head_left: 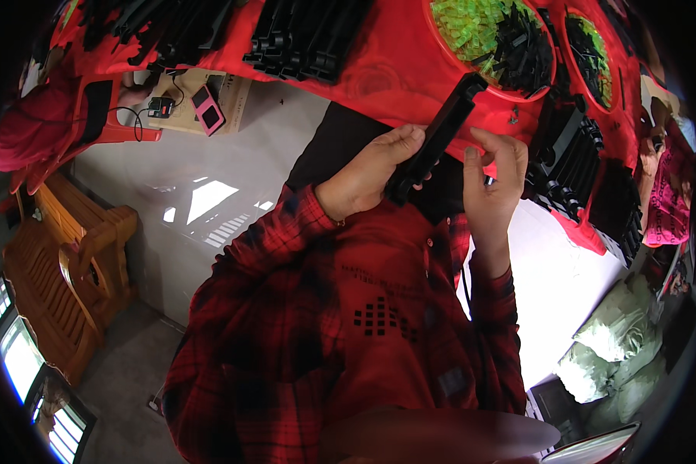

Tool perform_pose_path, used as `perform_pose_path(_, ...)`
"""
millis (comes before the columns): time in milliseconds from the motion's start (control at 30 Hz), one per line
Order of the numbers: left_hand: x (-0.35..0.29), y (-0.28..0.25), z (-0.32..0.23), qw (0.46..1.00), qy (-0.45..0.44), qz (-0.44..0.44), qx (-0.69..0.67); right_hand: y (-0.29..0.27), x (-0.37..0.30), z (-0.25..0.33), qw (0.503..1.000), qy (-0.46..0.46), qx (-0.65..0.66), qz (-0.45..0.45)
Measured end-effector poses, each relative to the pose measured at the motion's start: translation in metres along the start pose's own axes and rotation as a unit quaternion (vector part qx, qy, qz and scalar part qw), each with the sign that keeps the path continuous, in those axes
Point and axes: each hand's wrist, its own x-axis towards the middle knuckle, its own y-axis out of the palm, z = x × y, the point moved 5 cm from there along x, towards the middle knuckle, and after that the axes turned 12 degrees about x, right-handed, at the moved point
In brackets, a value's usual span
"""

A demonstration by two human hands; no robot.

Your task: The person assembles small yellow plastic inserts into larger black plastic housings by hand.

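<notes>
A long, narrow black plastic part [439, 138] lies slanted in my left hand [375, 172], thumb on top and fingers wrapped beneath it. Its far end reaches over the red table cover. Just to the right of the part is my right hand [499, 174], raised with its fingers bent in toward the thumb. Whatever those fingers hold, if anything, is too small or hidden to make out. Beyond the hands, a red-rimmed round bowl [433, 35] contains small yellow-green pieces [465, 27] and small black pieces [522, 54].
On the red-covered table [379, 77] lie stacked black parts [305, 35], with another row [568, 166] at right. A second bowl [588, 62] stands far right. A wooden bench [69, 263] is at left, white sacks [615, 336] at lower right. People sit on both sides.
</notes>
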Motion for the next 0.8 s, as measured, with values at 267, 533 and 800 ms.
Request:
perform_pose_path(267, 0.002, 0.001, 0.001, 0.998, 0.022, -0.006, -0.054, 0.012, -0.001, 0.011, 0.995, -0.023, -0.072, 0.062)
perform_pose_path(533, -0.001, 0.01, 0.001, 0.999, 0.033, -0.014, -0.033, 0.028, -0.003, 0.001, 0.977, -0.013, -0.173, 0.12)
perform_pose_path(800, 0.0, 0.01, 0.0, 0.998, 0.036, -0.026, -0.041, 0.03, -0.004, -0.007, 0.978, 0.01, -0.167, 0.124)
